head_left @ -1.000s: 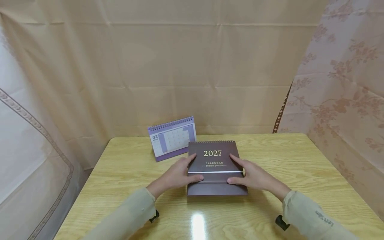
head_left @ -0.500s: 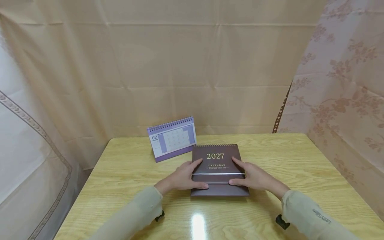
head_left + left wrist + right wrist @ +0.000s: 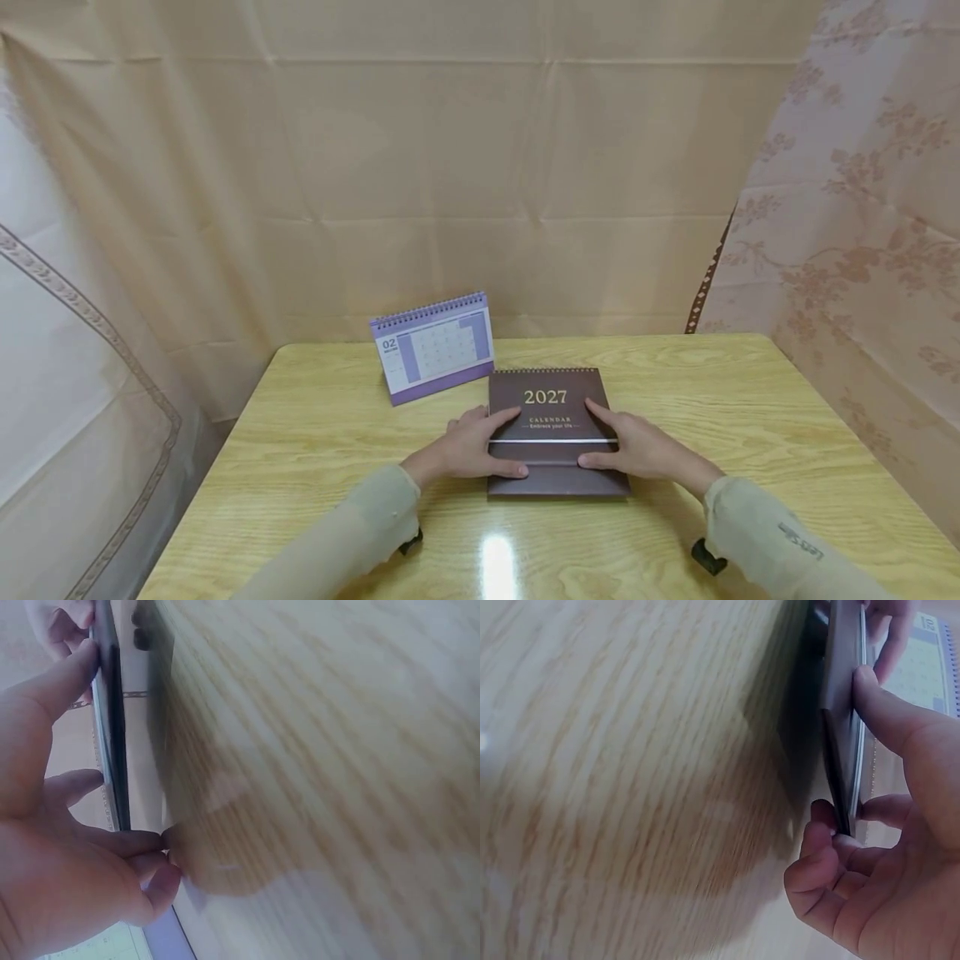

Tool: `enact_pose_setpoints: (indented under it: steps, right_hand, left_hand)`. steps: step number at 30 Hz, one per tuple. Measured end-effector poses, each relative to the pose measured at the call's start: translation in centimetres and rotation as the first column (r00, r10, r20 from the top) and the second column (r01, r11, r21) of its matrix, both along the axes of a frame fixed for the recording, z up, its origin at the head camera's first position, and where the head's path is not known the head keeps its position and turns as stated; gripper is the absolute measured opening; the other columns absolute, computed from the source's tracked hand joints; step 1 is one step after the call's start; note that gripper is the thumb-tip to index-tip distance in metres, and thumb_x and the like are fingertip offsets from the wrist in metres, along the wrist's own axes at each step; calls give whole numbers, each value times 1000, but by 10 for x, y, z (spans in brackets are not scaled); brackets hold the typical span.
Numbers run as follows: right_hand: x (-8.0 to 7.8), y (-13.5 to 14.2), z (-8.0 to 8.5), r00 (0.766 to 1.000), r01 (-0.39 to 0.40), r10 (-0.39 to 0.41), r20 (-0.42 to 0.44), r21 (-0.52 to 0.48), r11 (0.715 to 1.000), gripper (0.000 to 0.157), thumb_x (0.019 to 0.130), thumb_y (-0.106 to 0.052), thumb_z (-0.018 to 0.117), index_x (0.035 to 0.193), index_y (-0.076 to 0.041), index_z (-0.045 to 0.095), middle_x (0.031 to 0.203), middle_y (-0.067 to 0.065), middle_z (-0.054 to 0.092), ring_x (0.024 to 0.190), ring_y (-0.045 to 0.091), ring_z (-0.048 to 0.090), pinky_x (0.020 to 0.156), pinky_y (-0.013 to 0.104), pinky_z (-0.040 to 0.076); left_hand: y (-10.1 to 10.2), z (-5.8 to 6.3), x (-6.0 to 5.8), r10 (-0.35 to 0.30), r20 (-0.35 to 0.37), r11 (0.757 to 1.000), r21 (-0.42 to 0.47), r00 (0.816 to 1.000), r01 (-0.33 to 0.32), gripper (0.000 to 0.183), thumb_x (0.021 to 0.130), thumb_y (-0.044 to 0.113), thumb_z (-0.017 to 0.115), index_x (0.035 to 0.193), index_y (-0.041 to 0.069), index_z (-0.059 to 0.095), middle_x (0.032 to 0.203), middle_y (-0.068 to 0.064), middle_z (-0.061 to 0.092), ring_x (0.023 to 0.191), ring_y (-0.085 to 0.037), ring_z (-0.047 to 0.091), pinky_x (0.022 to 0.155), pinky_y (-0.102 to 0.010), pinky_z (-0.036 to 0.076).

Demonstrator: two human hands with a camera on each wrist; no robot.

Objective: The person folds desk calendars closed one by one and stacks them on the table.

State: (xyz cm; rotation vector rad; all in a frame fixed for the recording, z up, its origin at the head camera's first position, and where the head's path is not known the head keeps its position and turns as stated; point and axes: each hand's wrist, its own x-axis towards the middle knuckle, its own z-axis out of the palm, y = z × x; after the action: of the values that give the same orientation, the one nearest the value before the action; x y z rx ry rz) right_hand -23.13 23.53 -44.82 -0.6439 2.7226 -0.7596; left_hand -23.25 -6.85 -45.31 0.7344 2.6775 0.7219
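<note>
A dark brown desk calendar [image 3: 553, 410], folded flat with its spiral at the far edge and "2027" in gold, is held between both hands. My left hand [image 3: 472, 446] grips its left side, thumb and index finger on top. On the right side my right hand [image 3: 637, 444] grips it the same way. In the right wrist view several curled fingers of that hand [image 3: 922, 802] lie at and under the edge of the calendar [image 3: 843, 712]. The left wrist view shows the calendar edge-on [image 3: 111, 720], with a gap between part of it and the wood.
A purple-and-white spiral calendar [image 3: 442, 343] stands tilted just behind and left of the brown one, showing page 02. Both are over a glossy wood-grain table [image 3: 720, 392]. Beige cloth [image 3: 420, 167] hangs behind; a floral curtain [image 3: 870, 250] hangs on the right.
The brown calendar has shifted to the right and a little toward me, with both hands gripping it. Its overlap with the purple calendar has shrunk. The purple calendar stays where it stood.
</note>
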Motion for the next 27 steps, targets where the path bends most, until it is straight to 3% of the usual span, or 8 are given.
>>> enact_pose_setpoints:
  steps: [4,13,27]
  right_hand:
    - [1,0,-2,1000,-8,9,-12,26,1000,105,84,-55,77,155,6,31,130,33,59,105,25,60,94,53,49]
    - [3,-1,-5,1000,21,-20,-5,152,988,105,82,-61,76,159,-4,30,113,22,62,85,20,54,80,46,50]
    - [7,-6,-5,994,60,-33,-101,279,958,104,74,-68,76,151,-4,47,121,30,57,98,36,58,73,53,53]
  left_hand:
    - [1,2,0,-14,8,999,-33,1000,14,95,82,62,76,158,21,38,152,-14,44,134,-30,42,101,-51,34]
    - [3,5,3,-47,33,990,-128,998,51,95,82,61,76,160,25,34,163,-19,26,150,-42,20,110,-60,24]
    - [13,8,4,3,21,971,-240,1000,2,98,79,65,77,158,20,39,162,-21,29,149,-38,23,113,-63,25]
